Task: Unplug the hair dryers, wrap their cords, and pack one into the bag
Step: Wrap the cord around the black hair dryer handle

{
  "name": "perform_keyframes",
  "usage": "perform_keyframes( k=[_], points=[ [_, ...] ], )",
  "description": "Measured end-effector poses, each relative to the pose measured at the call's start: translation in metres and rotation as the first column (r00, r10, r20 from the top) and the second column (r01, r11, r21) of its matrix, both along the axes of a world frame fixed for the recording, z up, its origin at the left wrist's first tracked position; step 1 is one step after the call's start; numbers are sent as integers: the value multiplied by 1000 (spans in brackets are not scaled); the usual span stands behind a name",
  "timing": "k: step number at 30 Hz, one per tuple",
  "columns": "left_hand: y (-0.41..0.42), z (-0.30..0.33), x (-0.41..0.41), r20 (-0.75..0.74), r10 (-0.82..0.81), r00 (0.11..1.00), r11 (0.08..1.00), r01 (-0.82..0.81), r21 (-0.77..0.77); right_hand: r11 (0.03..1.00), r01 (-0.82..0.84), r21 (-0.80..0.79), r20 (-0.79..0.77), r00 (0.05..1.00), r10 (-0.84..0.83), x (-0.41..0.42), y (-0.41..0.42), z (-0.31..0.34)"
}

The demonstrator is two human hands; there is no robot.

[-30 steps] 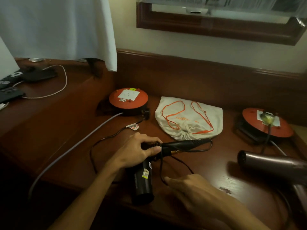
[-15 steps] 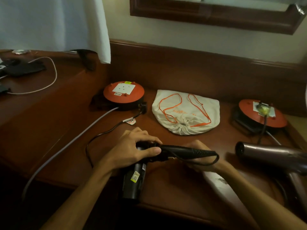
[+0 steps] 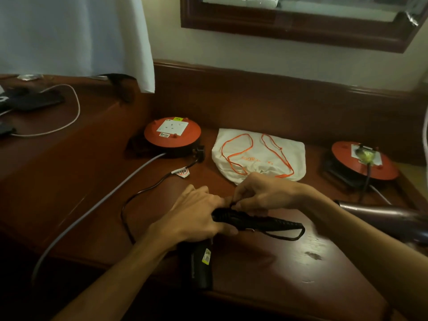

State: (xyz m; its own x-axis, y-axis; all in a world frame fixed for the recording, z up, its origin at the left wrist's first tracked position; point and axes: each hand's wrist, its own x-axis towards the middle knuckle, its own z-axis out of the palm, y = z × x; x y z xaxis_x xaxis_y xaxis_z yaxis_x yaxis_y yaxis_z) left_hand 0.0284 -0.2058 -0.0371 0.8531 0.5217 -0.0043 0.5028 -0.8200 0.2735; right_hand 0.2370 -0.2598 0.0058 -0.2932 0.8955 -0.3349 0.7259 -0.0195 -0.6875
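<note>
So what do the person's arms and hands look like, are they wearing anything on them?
Both arms are bare right up to where the picture ends, with no sleeves showing. The left hand and the right hand have no gloves, and no rings, watch or bracelet can be seen. The light is dim, so tiny details are hard to tell.

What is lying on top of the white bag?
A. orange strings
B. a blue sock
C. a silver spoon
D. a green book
A: thin orange strings loop across the top of the white bag on the wooden desk, behind the two hands.
</note>
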Motion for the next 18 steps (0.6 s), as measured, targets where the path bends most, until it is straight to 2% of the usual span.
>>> perform_keyframes(
  k=[2, 4, 7, 10, 12, 14, 18],
  points=[
    [-1, 2, -2, 15, 4, 1000, 1000, -4, -31, 1000, -15, -12, -1, 1000, 15, 1, -6, 6],
    [-4, 2, -2, -6, 5, 1000, 999, -5, -33, 998, -49, 38, 79, 996, 46, -2, -10, 9],
    [-7, 6, -2, -1, 41, 999, 998, -41, -42, 945, -188, 268, 347, 934, 87, -8, -12, 7],
    [-9, 16, -10, 18, 48, 999, 993, -45, -111, 843, -271, 464, 515, 857, -8, 6, -14, 11],
    [-7, 20, -22, 72, 66, 995, 968, -46, -248, 823, -242, 513, 481, 875, -43, 23, -15, 13],
    [-4, 23, -36, 112, 91, 990, 935, -47, -350, 829, -149, 540, 345, 937, -56, 35, -17, 15],
    [-4, 33, -39, 92, 96, 991, 946, -62, -317, 848, 118, 517, 13, 989, -146, 31, -28, 35]
  ],
)
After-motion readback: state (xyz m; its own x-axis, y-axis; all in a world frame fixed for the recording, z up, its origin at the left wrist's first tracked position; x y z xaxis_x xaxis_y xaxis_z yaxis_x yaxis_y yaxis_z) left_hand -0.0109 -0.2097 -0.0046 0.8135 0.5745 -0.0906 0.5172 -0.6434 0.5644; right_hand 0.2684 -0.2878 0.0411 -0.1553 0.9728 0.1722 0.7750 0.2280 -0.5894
